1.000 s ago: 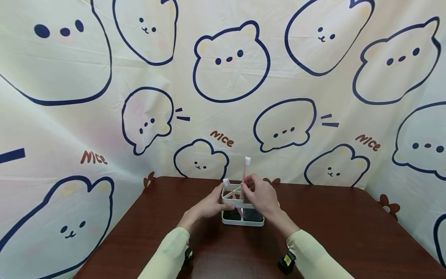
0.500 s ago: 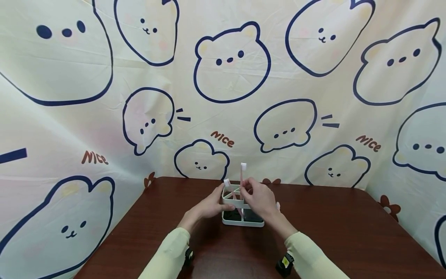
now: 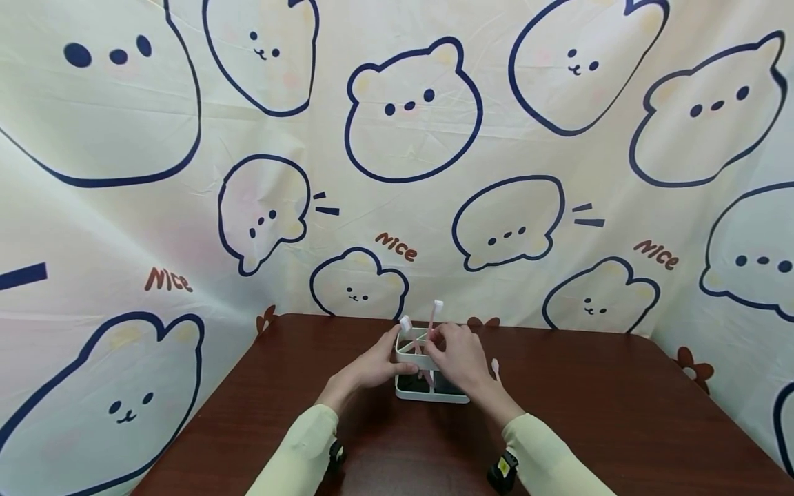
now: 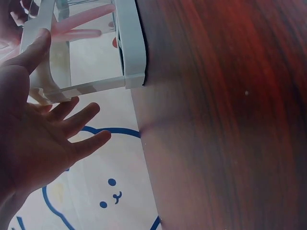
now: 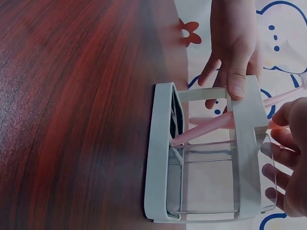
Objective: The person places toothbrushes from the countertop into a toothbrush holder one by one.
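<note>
A white toothbrush holder with a divided top frame stands on the table. My left hand holds its left side, the thumb on the top frame and the other fingers stretched beyond it. Over the right part of the top, my right hand pinches a pink toothbrush, bristle head up and leaning slightly right. Another pink toothbrush leans left in the holder; its handle slants down inside in the right wrist view. Two pink handles show inside the frame in the left wrist view.
A white-headed, pinkish thing like a toothbrush lies right of my right wrist, partly hidden by it. The brown wooden table ends at a cloth backdrop printed with cartoon bears.
My right hand has come down a little with its toothbrush, whose head is now lower and tilts right. More of the thing beside my right wrist shows. My left hand stays in place.
</note>
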{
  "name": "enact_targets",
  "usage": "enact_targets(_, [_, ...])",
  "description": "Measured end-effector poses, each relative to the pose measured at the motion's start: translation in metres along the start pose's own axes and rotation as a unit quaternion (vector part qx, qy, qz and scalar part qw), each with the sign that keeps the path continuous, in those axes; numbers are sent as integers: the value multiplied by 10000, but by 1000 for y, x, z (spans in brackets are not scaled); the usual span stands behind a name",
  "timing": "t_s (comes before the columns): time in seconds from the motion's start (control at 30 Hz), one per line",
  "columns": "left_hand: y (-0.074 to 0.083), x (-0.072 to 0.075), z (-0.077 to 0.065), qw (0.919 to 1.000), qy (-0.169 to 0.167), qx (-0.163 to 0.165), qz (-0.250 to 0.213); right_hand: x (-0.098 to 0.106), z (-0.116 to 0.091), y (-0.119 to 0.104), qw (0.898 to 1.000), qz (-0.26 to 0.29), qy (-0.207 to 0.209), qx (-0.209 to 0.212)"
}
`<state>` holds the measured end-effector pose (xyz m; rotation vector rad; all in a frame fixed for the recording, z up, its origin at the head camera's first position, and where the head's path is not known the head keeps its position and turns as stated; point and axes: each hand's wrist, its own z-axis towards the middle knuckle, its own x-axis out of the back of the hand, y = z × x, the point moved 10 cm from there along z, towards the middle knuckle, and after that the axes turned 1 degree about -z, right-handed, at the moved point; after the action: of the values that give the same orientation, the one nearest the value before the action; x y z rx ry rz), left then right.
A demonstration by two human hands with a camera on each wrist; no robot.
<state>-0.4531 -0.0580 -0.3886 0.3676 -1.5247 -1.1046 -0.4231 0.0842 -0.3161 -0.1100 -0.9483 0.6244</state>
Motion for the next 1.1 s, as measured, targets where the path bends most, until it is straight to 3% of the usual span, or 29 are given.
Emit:
enact_targets(0.37, [-1, 0, -1, 10000, -10, 59, 23, -11, -5, -4, 9961, -808, -291, 190])
enact_targets(0.83, [-2, 0, -1, 10000, 18, 94, 2, -14, -6, -4, 9958, -829, -379, -72])
enact_targets(1.1, [-1, 0, 0, 9999, 64, 29, 73, -4, -7, 3, 9990, -425, -74, 149])
